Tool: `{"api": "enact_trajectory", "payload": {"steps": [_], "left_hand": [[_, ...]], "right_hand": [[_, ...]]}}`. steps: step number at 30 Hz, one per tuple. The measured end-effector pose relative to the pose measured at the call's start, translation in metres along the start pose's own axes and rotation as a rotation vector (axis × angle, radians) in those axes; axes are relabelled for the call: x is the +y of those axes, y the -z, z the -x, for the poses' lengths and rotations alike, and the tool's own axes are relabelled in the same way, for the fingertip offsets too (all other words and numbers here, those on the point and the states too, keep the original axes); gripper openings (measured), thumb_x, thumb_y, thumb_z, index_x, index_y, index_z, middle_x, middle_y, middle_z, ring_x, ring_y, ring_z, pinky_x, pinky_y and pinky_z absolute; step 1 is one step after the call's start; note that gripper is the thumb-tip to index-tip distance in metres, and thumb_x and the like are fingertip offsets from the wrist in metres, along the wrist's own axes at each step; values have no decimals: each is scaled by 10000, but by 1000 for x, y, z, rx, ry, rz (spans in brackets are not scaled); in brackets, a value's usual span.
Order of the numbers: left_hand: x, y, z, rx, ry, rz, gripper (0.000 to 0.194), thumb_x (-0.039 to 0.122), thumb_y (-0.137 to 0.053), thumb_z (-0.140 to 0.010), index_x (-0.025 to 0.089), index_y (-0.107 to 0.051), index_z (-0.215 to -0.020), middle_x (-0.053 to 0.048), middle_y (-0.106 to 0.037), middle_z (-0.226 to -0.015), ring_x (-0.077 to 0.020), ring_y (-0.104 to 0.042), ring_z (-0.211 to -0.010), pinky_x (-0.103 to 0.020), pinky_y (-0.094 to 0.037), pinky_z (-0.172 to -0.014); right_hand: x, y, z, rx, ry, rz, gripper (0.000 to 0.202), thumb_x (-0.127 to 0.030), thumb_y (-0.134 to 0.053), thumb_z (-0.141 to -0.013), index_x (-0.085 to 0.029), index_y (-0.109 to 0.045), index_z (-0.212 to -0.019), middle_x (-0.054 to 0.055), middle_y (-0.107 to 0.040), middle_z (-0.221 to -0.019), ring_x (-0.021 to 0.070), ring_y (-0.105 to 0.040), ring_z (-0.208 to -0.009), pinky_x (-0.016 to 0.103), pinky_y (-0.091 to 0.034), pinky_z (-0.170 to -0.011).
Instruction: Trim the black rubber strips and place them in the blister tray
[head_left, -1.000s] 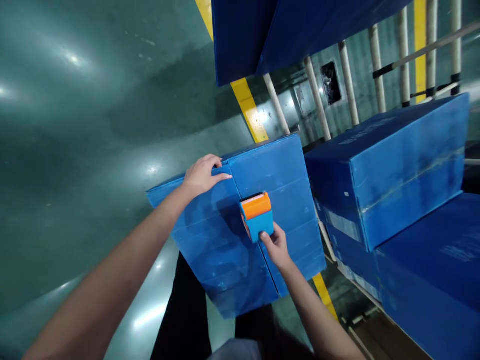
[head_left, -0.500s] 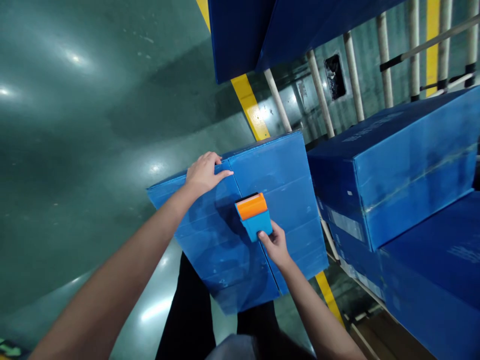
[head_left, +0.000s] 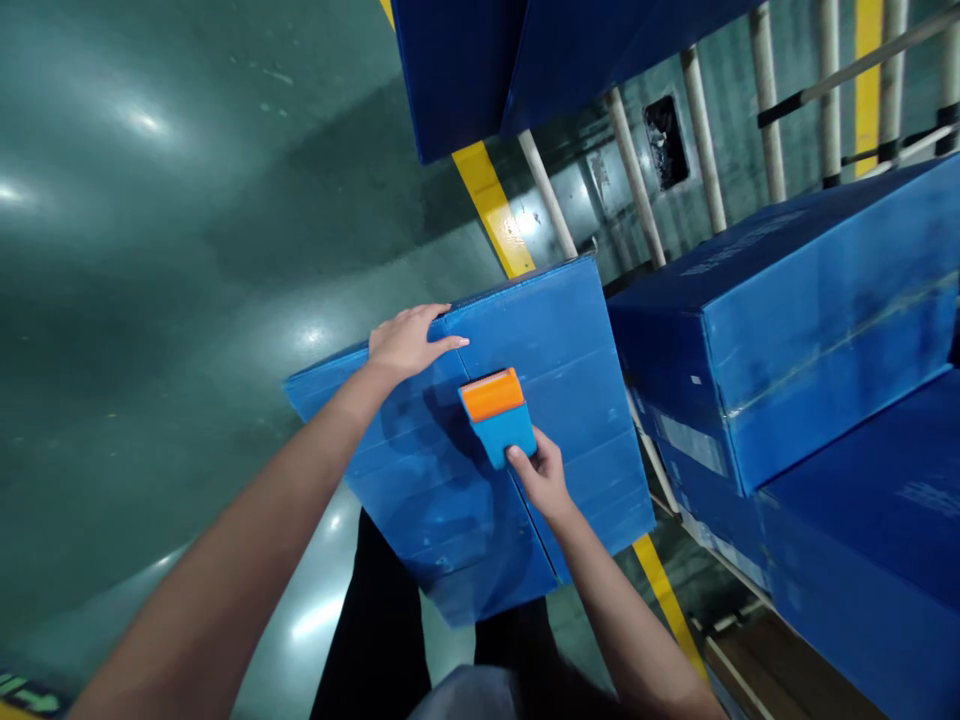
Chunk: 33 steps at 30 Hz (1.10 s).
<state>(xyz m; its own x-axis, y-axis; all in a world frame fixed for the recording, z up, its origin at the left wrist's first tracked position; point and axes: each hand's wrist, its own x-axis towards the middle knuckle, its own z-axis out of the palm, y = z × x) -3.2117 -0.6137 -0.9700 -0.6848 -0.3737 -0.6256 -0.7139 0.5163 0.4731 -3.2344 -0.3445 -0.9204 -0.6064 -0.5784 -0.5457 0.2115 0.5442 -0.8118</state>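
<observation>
A large blue cardboard box (head_left: 592, 400) sits before my legs, a seam running down the middle of its top. Over its far edge, beside the seam, my left hand (head_left: 409, 343) is hooked, the thumb flat on top and the fingertips hidden behind the edge. My right hand (head_left: 546, 478) grips a blue and orange tape dispenser (head_left: 499, 415) by its near end. The dispenser is held over the seam, its dark toothed edge facing away from me. Whether it touches the box I cannot tell.
Stacked blue boxes (head_left: 832, 340) stand on the right, and another dark blue box (head_left: 457, 80) is at the top. White pipes (head_left: 630, 160) form a rack behind. Yellow lines (head_left: 491, 205) mark the green floor (head_left: 187, 300).
My right hand has moved the tape dispenser slightly away from me, toward the far edge. My left hand's fingers reach a little further along the edge. The view has shifted slightly.
</observation>
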Motion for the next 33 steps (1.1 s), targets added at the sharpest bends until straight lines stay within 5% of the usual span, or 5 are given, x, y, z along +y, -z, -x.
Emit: {"api": "enact_trajectory", "payload": {"steps": [7,11,13,20,33], "left_hand": [[14,11,17,231,-163,397,411,517,-530,-885,196,-725,-1051,-93,-675,-1187,-253,-593,-1125,-400,-445,-999],[35,24,33,-237,2,697,421,573,-584,-825,195,-758,-886,-74,-739,-915,-212,-657,-850,-328,-511,-757],[44,25,37,-355,54,746,272,468,-713,-741,209,-750,-817,-49,-745,-846,-200,-661,-805,-304,-503,-710],[49,19,37,-129,26,742,124,288,-720,-712,190,-684,-645,-7,-692,-678,-135,-595,-656,-262,-461,-630],[45,45,15,-117,-57,457,148,304,-736,-718,185,-699,-639,3,-654,-576,-119,-552,-552,-247,-405,-542]], "right_hand": [[5,1,-6,-29,18,15,503,-669,-521,-843,-181,-531,-724,-13,-451,-659,117,-384,-604,247,-390,-579],[6,4,-6,-49,28,23,500,-667,-519,-842,-186,-508,-707,-8,-446,-684,123,-404,-621,256,-388,-602],[7,4,-6,-53,31,25,492,-659,-518,-847,-186,-510,-711,-7,-445,-687,126,-407,-627,258,-387,-607],[4,2,-7,-49,26,42,473,-635,-514,-863,-182,-528,-726,-1,-462,-700,129,-412,-629,267,-389,-619],[-16,0,-6,-3,-45,136,433,-561,-514,-881,-190,-452,-666,-40,-379,-603,97,-364,-564,234,-327,-539]]}}
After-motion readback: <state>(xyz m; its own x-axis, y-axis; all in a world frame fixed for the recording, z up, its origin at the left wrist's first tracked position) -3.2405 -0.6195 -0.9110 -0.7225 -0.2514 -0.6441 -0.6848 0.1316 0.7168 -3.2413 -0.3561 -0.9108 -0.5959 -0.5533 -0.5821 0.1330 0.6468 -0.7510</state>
